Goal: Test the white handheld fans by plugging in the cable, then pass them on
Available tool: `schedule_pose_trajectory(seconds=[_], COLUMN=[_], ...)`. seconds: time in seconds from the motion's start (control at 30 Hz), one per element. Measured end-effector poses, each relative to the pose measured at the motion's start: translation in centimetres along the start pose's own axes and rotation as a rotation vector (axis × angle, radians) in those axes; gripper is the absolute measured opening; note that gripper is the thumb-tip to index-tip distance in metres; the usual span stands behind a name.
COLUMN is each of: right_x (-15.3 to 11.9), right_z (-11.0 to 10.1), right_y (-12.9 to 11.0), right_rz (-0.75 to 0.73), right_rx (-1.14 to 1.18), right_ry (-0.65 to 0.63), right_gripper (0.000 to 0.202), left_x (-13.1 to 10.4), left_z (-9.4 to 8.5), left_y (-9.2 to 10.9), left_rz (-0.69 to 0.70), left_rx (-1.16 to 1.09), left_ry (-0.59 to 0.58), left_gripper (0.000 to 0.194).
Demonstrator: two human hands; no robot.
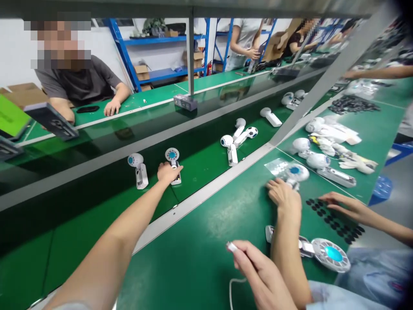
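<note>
My left hand (167, 173) reaches out over the belt and closes round the handle of a white handheld fan (172, 155) with a blue hub. Just left of it lies another handheld fan (138, 170), which I do not touch. Low in the middle, my right hand (258, 267) pinches the white plug (231, 246) of a cable (231, 290) between thumb and finger. The cable hangs below the plug and leaves the bottom edge. To the right of my right hand lies a larger-looking fan (331, 255), partly hidden behind a co-worker's forearm.
A co-worker's hand (280, 191) touches a fan (296, 171) on the green table (200, 249). Another hand (346, 204) hovers by several black discs (335, 221). More fans (237, 137) lie on the belt (196, 172). A slanted metal post (322, 82) rises from the table's edge.
</note>
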State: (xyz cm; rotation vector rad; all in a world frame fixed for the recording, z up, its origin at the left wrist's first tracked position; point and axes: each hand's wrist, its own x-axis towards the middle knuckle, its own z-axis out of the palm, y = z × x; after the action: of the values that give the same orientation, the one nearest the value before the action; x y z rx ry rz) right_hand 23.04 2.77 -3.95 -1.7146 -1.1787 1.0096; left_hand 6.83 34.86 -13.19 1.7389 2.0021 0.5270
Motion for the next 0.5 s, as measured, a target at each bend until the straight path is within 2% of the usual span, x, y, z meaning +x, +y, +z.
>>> schedule_pose_trajectory(seconds=[0.07,0.13,0.23,0.37,0.43,0.5], right_x=[0.5,1.1,1.5,0.8,0.0,-1.1], right_z=[0.3,0.4,0.3,0.9,1.6,2.3], right_y=[-0.5,-1.1,-2.1,-3.6,-4.3,-5.0], right_rz=[0.036,0.038,-0.003,-0.098,-0.149,-0.207], right_rx=[0.027,0.043,0.045,0.068,0.078,0.07], right_ry=[-0.018,-0.045,-0.082,-0.169,-0.205,-0.235], right_gripper=[0.03,0.031,0.03,0.027,0.024,0.022], left_x=[-1.0,-2.6,-6.9,-15.5,-19.7,-22.9], left_z=[1.0,0.4,-2.9,-8.0,-9.8,-10.8], left_y=[0.9,1.5,1.8,1.5,1.3,1.0], left_rz=[-0.009,-0.002,0.034,-0.072,-0.148,-0.174], left_rx=[-0.155,-0.365,-0.622,-1.079,-1.206,-1.204], left_ry=[-0.03,-0.07,-0.174,-0.417,-0.433,-0.371], left_gripper=[0.049,0.049,0.046,0.063,0.066,0.063])
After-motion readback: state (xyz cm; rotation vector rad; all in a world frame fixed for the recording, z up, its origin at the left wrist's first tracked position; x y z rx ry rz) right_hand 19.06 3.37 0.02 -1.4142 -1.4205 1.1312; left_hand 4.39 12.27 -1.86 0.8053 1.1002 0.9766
